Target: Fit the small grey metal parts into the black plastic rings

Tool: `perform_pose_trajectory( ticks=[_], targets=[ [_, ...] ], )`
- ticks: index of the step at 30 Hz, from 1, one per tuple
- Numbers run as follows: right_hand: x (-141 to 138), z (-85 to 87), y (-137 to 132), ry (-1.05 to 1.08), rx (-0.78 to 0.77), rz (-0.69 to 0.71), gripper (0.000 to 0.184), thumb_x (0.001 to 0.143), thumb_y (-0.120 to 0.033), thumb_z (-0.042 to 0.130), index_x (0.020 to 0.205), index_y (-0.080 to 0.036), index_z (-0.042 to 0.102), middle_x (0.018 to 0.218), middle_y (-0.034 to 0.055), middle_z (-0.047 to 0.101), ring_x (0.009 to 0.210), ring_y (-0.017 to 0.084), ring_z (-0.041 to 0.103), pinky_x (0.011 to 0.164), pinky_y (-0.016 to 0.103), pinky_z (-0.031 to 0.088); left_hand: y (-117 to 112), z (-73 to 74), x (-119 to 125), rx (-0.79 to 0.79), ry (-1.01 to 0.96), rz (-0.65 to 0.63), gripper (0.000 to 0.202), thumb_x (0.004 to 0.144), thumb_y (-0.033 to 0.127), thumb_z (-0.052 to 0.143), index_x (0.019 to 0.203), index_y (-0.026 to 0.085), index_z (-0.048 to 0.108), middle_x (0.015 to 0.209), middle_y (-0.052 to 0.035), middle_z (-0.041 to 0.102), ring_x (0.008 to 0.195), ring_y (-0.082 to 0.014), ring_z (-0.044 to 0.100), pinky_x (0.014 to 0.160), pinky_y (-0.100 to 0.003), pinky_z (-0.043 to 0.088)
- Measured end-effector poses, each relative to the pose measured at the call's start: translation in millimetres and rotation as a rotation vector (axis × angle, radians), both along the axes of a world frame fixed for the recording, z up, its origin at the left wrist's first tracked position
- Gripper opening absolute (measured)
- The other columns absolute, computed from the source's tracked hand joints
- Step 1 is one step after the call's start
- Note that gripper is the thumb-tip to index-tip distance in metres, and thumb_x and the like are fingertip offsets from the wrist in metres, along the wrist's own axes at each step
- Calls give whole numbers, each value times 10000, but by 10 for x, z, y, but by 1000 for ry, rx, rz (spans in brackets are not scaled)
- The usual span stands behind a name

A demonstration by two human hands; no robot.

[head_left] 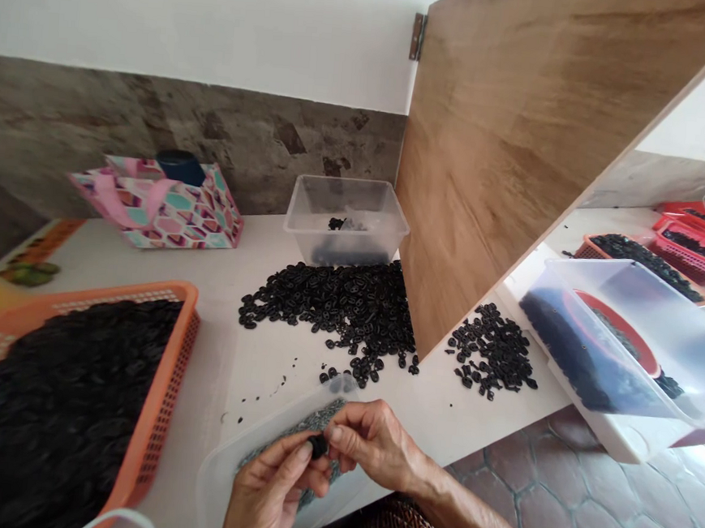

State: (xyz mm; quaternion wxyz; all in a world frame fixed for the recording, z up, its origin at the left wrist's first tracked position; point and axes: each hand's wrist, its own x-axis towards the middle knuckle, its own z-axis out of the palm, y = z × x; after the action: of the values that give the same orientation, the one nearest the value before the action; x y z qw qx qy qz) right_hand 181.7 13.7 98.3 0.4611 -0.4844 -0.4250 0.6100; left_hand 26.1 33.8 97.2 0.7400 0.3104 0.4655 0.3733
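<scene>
Between thumb and fingers, my left hand (275, 477) grips a small black plastic piece (317, 446). My right hand (375, 445) meets it from the right, its thumb and forefinger pinched at the piece's edge; whatever is in that pinch is too small to make out. Both hands are over a clear plastic tub (221, 457) holding many small grey metallic-looking bits (315, 424). Just beyond the tub, a heap of flat black pieces with holes (349, 304) is spread on the white table (210, 367).
An orange basket (186, 324) full of black pieces stands at left. Behind the heap sits a clear bin (348, 207), with a patterned bag (179, 210) to its left. A wooden panel (522, 131) divides the table; more black pieces (492, 352) and a clear container (628, 334) lie beyond it.
</scene>
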Motion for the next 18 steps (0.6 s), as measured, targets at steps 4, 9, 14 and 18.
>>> perform_pose_trajectory(
  ticks=[4,9,14,18],
  targets=[
    [4,-16,19,97,-33,-17,579,680,-735,684,758,-163,643,624,-9,581,480,87,485,481,236,400,-6,10,5,-39,-39,25,281,527,401,906,696,199,809,562,-36,735,478,-99,614,562,-171,526],
    [-19,-139,45,258,-122,27,637,522,-648,838,853,-140,639,610,-35,607,464,59,514,465,187,396,-42,37,-6,-20,-68,-18,257,558,390,900,718,207,817,511,-21,706,467,-105,617,548,-180,520],
    [-35,-223,68,326,-172,52,630,463,-553,904,822,-111,636,578,-45,615,448,44,508,445,169,376,-52,74,-12,15,-77,-98,230,617,420,873,736,228,826,509,-15,698,497,-112,623,584,-194,520],
    [-26,-209,74,361,-216,72,616,410,-505,931,782,-109,640,569,-44,631,444,45,521,444,169,378,-34,53,-56,78,-44,-182,217,688,430,832,809,250,837,496,-14,687,502,-114,595,677,-242,532]
  ],
)
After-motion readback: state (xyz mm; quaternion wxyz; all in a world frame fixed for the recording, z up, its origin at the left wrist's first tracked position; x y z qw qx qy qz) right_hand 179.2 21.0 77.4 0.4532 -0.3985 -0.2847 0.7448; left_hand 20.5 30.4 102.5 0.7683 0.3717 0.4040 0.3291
